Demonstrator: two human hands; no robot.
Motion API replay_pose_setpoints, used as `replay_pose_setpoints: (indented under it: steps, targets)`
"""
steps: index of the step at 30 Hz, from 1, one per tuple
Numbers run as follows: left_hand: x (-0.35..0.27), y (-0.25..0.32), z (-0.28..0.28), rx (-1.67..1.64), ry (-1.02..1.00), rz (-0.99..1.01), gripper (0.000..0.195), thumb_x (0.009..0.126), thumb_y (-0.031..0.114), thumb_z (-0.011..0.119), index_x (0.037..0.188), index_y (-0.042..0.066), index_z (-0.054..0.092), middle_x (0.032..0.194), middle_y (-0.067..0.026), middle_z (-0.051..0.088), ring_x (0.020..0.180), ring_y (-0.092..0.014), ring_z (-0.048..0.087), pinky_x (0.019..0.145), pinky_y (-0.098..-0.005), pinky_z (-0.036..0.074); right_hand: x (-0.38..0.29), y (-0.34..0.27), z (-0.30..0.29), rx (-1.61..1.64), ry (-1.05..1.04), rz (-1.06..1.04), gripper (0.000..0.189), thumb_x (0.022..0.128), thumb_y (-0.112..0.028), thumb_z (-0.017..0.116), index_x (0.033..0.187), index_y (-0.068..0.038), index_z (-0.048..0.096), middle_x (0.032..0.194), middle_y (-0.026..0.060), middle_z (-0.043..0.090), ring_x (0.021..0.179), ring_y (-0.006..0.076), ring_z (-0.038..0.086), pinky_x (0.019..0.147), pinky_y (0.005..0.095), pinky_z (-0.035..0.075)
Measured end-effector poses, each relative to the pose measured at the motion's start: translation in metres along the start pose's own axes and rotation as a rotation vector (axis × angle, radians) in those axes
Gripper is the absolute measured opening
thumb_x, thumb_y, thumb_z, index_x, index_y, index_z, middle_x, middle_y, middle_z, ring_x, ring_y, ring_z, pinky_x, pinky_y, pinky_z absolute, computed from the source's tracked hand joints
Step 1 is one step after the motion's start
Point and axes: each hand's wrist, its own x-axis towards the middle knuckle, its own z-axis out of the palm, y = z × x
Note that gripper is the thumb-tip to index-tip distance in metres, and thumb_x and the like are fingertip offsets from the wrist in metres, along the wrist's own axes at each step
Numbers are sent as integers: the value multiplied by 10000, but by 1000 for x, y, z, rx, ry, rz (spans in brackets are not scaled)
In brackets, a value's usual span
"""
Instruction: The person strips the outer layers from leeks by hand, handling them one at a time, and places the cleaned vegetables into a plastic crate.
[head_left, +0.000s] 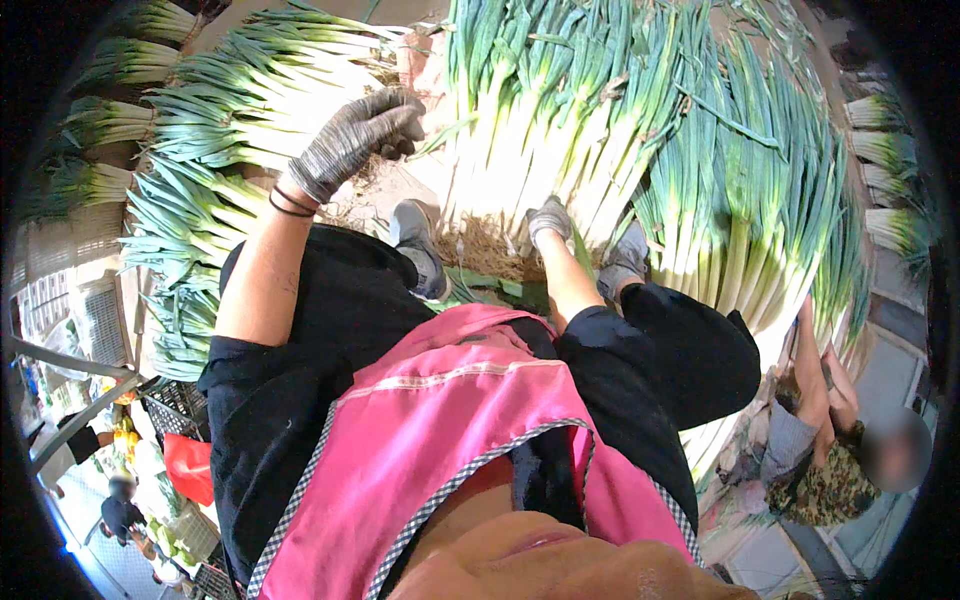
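My left hand (367, 135), in a grey striped knit glove, is raised over the gap between two rows of leeks, its fingers loosely bent, with nothing visible in it. A dark band circles the wrist. My right hand (551, 217), in a grey glove, lies on the white stems near the roots of the middle leeks (517, 142); its fingertips are hard to make out, so I cannot tell whether it grips a stem. A loose green leaf (581, 251) runs beside it. The roots (487, 247) point toward me, between my grey shoes.
More leeks (225, 112) lie to the left, and another row (750, 180) on the right. A co-worker (814, 420) reaches into leeks at lower right. Bundled leeks (889, 157) line the far right. Crates (176, 412), a red bag (189, 469) and another person (120, 514) are at lower left.
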Motion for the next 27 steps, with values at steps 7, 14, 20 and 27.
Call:
replay_pose_setpoints:
  steps: [7, 14, 20, 27]
  targets:
    - [6, 12, 14, 11, -40, 31, 317, 863, 297, 512, 1032, 28, 521, 829, -24, 578, 710, -78, 534, 613, -192, 424, -3, -6, -41, 1134, 27, 104, 65, 743, -42, 543, 797, -49, 507, 643, 70, 524, 478, 155, 469, 430, 298, 370]
    - [26, 17, 56, 55, -53, 35, 338, 851, 338, 525, 1029, 51, 524, 817, -22, 576, 694, -93, 553, 602, -212, 458, -95, -26, -153, 1807, -824, -514, 279, 849, -202, 533, 1039, -19, 443, 600, -15, 427, 414, 54, 311, 383, 199, 276]
    - [70, 28, 92, -721, -104, 74, 304, 863, 284, 503, 1011, 20, 478, 877, -108, 544, 808, -189, 562, 706, -305, 491, -159, -31, -173, 1738, -1320, -800, 415, 840, -355, 527, 1056, -9, 453, 571, 17, 462, 371, 93, 374, 350, 241, 337]
    - [71, 47, 105, -791, 118, 247, 131, 835, 152, 552, 847, 36, 492, 659, -42, 541, 484, -122, 503, 428, -240, 431, -169, -78, -211, 1234, -462, -605, 348, 795, -340, 599, 910, -36, 474, 600, 46, 513, 407, 127, 441, 377, 258, 381]
